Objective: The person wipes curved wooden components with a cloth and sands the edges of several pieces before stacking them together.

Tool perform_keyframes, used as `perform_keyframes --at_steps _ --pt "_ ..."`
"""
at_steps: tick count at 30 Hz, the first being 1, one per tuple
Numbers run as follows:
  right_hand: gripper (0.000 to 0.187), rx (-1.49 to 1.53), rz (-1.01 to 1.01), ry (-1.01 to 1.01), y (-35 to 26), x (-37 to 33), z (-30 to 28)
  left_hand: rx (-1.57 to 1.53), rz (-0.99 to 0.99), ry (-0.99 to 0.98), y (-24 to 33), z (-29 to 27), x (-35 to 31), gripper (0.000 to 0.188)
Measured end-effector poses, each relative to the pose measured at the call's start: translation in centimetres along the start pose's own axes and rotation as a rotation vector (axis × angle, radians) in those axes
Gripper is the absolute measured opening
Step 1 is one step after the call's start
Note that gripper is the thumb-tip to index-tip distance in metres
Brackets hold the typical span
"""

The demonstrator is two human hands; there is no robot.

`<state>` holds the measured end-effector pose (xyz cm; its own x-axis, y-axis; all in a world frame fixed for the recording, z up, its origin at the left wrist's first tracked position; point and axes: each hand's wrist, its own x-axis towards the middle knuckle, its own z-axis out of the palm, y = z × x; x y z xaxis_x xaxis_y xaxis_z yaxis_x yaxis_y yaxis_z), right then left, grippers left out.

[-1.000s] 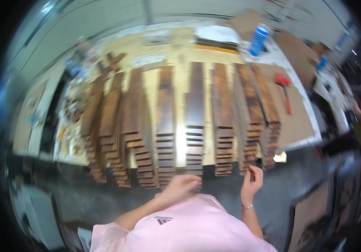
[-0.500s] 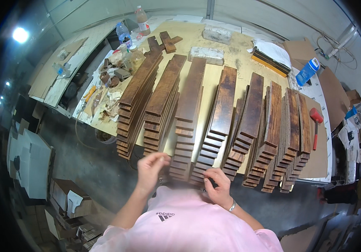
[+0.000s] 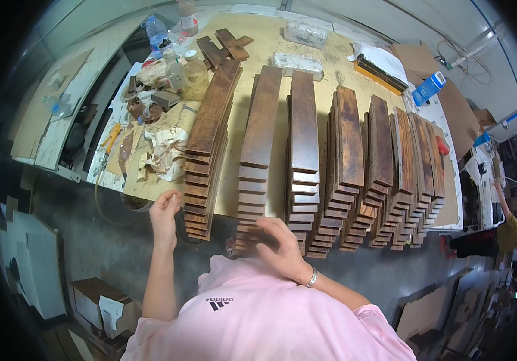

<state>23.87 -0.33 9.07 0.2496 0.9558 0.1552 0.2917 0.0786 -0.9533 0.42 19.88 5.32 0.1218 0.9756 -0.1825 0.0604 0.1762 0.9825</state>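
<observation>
Several stepped stacks of dark brown wooden planks stand side by side across the table (image 3: 243, 129), their near ends overhanging its front edge. My left hand (image 3: 165, 212) is raised beside the near end of the leftmost plank stack (image 3: 210, 126). Its fingers are curled together, and I cannot make out whether anything small is between them. In front of the second plank stack (image 3: 261, 126) is my right hand (image 3: 283, 248), fingers partly stretched and thumb apart. It holds nothing that I can see and hides part of that stack's lower end; whether it touches the planks I cannot tell.
Glass jars (image 3: 195, 75), crumpled paper (image 3: 167, 150) and plastic bottles (image 3: 156, 33) crowd the table's left side. Two pale blocks (image 3: 297, 64) lie behind the stacks. At the right are a blue bottle (image 3: 428, 88) and a red mallet head (image 3: 442, 145). A co-worker (image 3: 505, 234) is far right.
Both hands have moved left along the stacks: the left to the leftmost stack's outer side, the right from around the fourth stack to the second. The view has shifted, and the right fingers have straightened.
</observation>
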Motion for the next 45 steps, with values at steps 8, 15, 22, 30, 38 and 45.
perform_keyframes --at_steps 8,15,22,30,38,45 --pt "0.029 0.174 0.254 -0.099 -2.1 -0.4 4.9 0.191 0.271 -0.225 0.8 1.3 10.3 0.029" --pt "0.028 0.186 0.309 -0.298 -0.7 -0.9 7.0 1.297 0.864 -0.268 -1.8 0.1 14.0 0.04" --pt "0.036 0.271 0.42 -0.293 1.6 -1.1 10.3 1.345 0.786 -0.078 -2.8 -2.1 21.1 0.038" --pt "0.064 0.048 0.458 0.218 3.8 1.2 16.6 0.245 0.395 -0.397 5.7 10.0 27.0 0.065" --pt "0.056 0.733 0.672 0.534 3.1 5.5 21.9 0.168 0.411 -0.485 7.6 20.1 38.5 0.077" --pt "0.067 0.549 0.718 0.673 1.9 6.1 21.3 -0.288 -0.176 -1.03 6.0 22.0 38.2 0.03"
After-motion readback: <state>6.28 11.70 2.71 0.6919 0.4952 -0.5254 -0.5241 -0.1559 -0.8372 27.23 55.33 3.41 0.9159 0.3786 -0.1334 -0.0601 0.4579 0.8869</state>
